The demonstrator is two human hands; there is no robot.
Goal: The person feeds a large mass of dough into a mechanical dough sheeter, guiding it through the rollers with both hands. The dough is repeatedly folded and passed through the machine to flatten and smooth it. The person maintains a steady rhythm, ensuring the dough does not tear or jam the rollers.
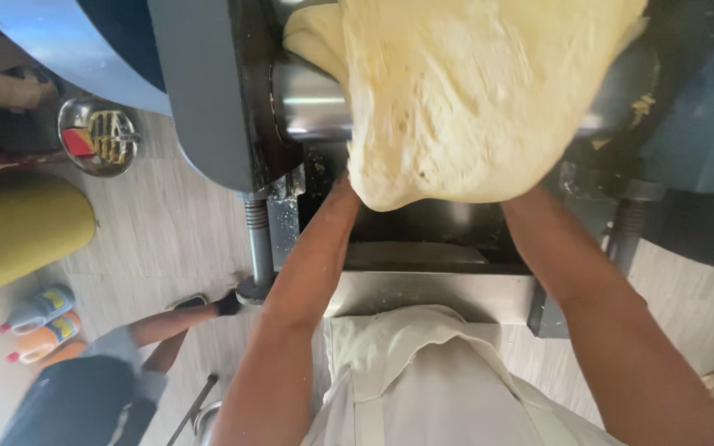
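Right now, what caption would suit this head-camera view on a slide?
Both forearms reach under a large sheet of pale dough draped over a steel roller, hands hidden beneath it.

Soft, even daylight fills the view, bright on the pale dough (pixel 473 99) and the light floor (pixel 167 231). The steel roller (pixel 311 103) carries a white glare streak. Deep shadow sits under the machine (pixel 208 91). The dough's lower edge is motion-blurred, and wide-angle distortion bends the frame edges.

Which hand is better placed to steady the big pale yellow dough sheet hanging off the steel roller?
Probably the left: its forearm reaches the pale yellow dough sheet at its lowest hanging corner. Both hands are hidden beneath it.
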